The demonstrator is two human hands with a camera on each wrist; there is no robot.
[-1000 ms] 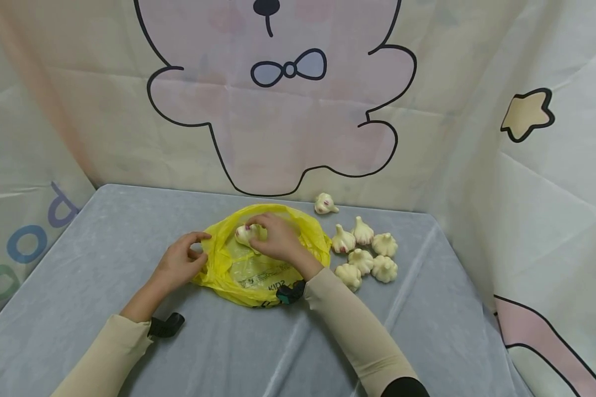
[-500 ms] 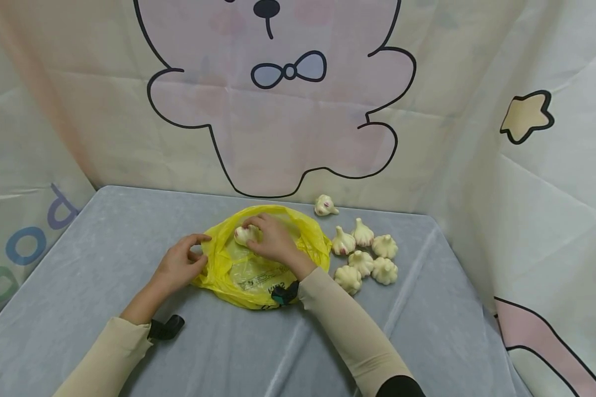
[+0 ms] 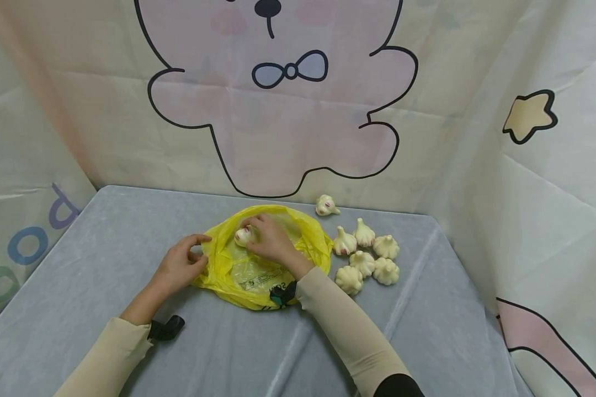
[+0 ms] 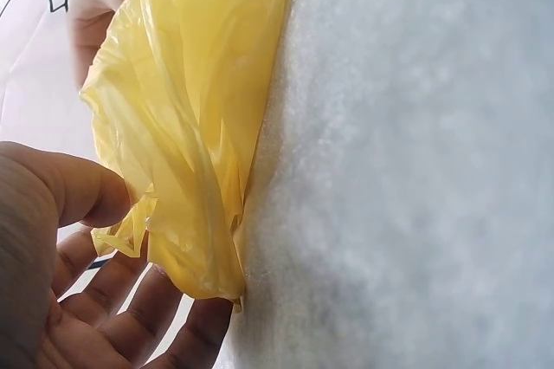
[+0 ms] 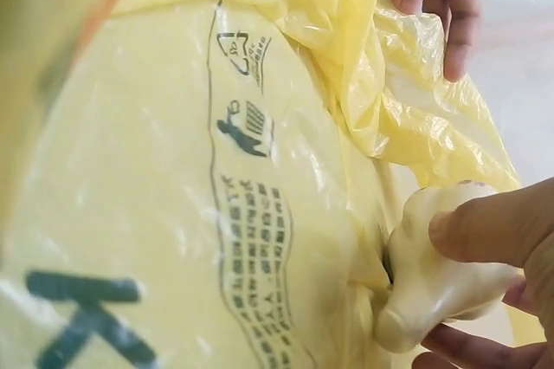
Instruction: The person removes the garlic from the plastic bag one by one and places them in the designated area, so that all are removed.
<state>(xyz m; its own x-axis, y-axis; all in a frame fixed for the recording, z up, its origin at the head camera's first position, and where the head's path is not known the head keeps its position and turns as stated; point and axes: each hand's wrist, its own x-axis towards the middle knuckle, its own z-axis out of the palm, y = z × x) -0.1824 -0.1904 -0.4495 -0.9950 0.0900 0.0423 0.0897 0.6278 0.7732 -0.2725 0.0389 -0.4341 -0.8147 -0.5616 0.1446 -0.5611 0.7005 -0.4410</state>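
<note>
A yellow plastic bag [image 3: 218, 275] lies spread on the table with its mouth facing up. My left hand [image 3: 181, 262] pinches the bag's left rim; in the left wrist view the thumb [image 4: 95, 191] presses the yellow film against the fingers. Inside the bag's mouth, my right hand [image 3: 273, 237] grips a white garlic bulb [image 3: 242, 236] near the left inner wall. The right wrist view shows the garlic bulb [image 5: 433, 256] between thumb and fingers, its stem end pointing down. Printed marks show on the bag's inner side.
Several garlic bulbs [image 3: 361, 263] sit grouped right of the bag. One more garlic bulb [image 3: 326, 205] lies apart near the table's back edge. A grey cloth covers the table [image 3: 218, 353], and printed fabric curtains [image 3: 298, 138] stand behind and beside it.
The right hand and its forearm have shifted slightly left with the garlic bulb still gripped inside the bag. The left hand stays on the rim.
</note>
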